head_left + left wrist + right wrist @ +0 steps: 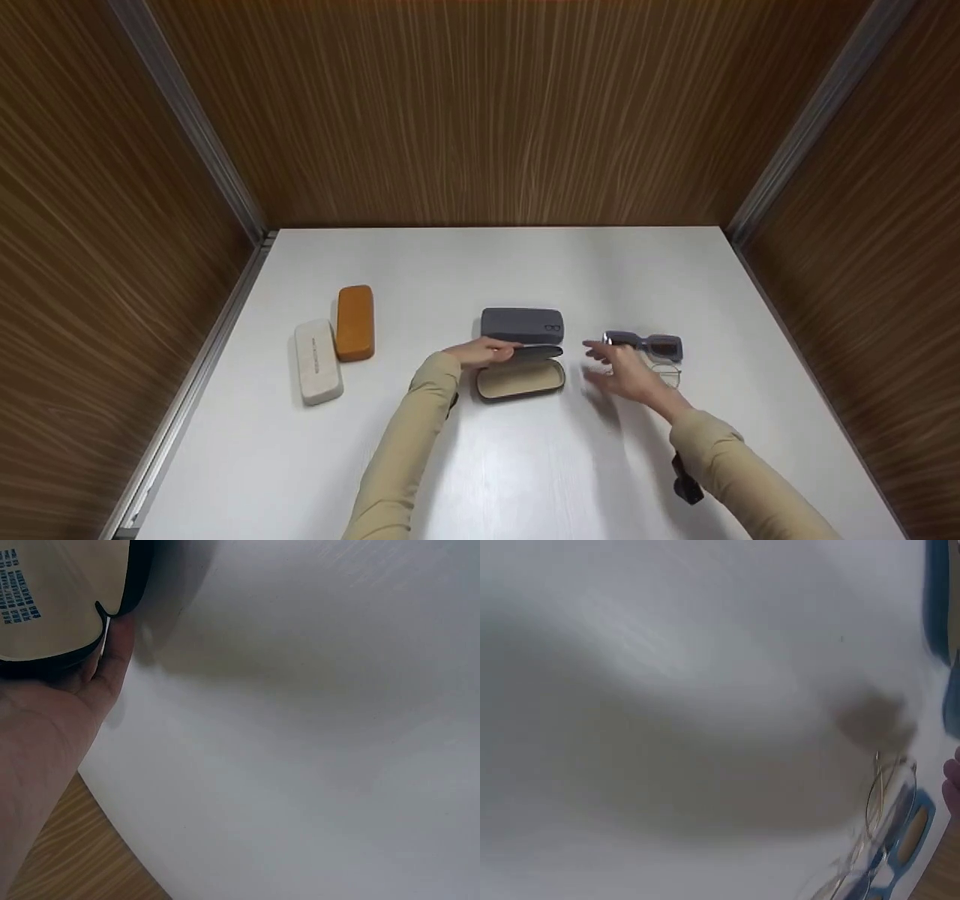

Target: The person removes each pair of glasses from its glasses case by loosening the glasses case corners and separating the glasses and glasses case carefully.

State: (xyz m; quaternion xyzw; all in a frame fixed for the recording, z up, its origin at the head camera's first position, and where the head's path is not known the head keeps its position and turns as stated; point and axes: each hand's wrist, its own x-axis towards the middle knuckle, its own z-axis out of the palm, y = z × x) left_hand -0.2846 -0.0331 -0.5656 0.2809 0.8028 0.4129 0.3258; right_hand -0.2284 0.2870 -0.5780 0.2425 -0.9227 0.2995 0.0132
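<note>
My left hand (482, 352) grips the left end of a dark glasses case (520, 382), thumb on the raised lid (536, 355). The case's beige inside faces up in the head view. In the left wrist view, its beige lining (60, 592) bears blue print, and fingers reach behind the dark edge. Right of the case, my right hand (631, 373) is held over the table with fingers spread and nothing in them. Beyond and partly under it lie blue-grey sunglasses (664, 346) and thin wire-rimmed glasses (670, 373). Only fingertips (952, 778) of that hand show in the right wrist view.
A closed grey-blue glasses case (517, 324) with a small glasses emblem lies just behind the dark case. To the left, an orange case (355, 322) and a white case (318, 363) lie side by side. Wood-grain panels (480, 112) surround the white table (420, 262).
</note>
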